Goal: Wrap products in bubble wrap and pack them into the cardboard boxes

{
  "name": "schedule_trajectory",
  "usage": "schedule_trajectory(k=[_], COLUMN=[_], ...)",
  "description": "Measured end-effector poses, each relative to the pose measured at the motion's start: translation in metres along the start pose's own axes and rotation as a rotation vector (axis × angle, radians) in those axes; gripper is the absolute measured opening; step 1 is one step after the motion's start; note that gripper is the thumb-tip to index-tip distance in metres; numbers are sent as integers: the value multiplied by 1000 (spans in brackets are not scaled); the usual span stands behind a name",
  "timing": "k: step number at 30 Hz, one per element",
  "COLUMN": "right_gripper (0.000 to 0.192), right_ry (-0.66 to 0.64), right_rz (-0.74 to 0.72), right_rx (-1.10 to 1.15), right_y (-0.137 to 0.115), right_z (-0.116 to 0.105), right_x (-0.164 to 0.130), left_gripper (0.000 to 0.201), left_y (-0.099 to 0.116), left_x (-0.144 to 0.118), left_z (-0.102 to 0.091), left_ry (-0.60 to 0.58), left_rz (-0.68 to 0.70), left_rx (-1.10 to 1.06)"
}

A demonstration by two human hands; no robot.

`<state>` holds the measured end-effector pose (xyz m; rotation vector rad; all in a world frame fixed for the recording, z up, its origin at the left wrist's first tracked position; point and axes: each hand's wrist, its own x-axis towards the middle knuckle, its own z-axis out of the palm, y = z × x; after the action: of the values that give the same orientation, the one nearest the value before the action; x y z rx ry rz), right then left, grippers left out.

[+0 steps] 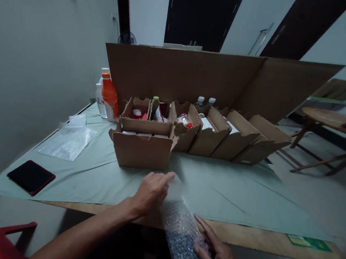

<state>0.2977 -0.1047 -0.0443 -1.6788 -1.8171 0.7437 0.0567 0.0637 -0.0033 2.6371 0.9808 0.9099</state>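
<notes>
A clear bubble wrap pouch (182,231) hangs upright at the table's front edge, close to my body. My left hand (153,191) is closed at its upper end, the fingers pinching the thin plastic there, which is smeared by motion. Lower down, my right hand (216,250) grips the pouch's right side, thumb lying over its front and index finger stretched along the edge. Whether anything is inside the pouch I cannot tell. Just beyond my left hand stands an open cardboard box (141,149) with packed items showing over its rim.
Several cardboard bins (213,141) holding small goods line up before a tall cardboard panel (185,70). An orange bottle (110,97) stands at the back left. Flat bubble wrap (70,140) and a dark tablet (31,176) lie left. A red stool (3,250) is below.
</notes>
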Motion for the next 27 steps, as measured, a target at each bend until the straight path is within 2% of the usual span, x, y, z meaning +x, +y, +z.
schedule_trajectory(k=[3, 6, 8, 10, 12, 14, 17, 20, 23, 25, 27], right_gripper=[52, 45, 40, 38, 47, 63, 66, 54, 37, 32, 30], right_ry=[34, 70, 131, 230, 354, 466, 559, 576, 575, 510, 367], right_rz=[24, 4, 0, 53, 157, 248, 264, 152, -83, -245, -372], right_rx=[25, 63, 97, 145, 223, 331, 450, 403, 288, 211, 59], right_y=[14, 24, 32, 39, 42, 38, 12, -36, -93, -129, -157], right_z=[4, 0, -8, -20, -33, -44, -60, -84, -116, -133, -141], right_x=[-7, -7, -6, -2, 7, 24, 59, 101, 153, 195, 241], left_gripper=[46, 49, 51, 54, 53, 37, 10, 20, 26, 27, 23], left_y=[24, 36, 32, 21, 8, 0, -4, -6, -21, -42, -68], left_x=[46, 62, 57, 44, 30, 19, 14, 27, 54, 74, 91], left_z=[17, 23, 21, 14, 0, -18, -55, -104, -156, -184, -201], left_ry=[-123, -173, -159, -107, -59, -52, -50, 46, 172, 244, 274], left_rz=[98, 112, 70, -41, -221, -374, -453, -451, -442, -449, -459], left_rx=[60, 55, 6, -99, -296, -485, -637, -704, -666, -620, -518])
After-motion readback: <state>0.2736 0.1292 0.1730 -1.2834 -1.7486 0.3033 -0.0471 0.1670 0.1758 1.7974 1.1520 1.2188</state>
